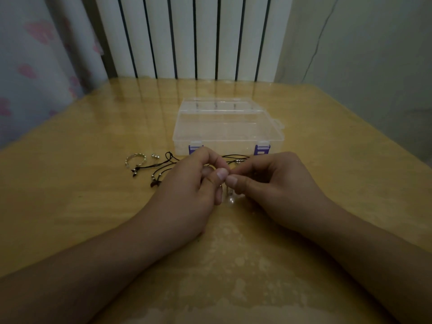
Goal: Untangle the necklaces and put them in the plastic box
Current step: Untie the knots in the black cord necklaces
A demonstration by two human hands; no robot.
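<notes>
fingers (222, 175) pinching necklaces (163, 168), thumbs touching

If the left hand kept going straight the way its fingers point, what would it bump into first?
The left hand points right, so it would meet the right hand first; their fingertips already pinch the same bit of necklace and nearly touch. The box lies farther back, off that line, though depth is hard to judge.
</notes>
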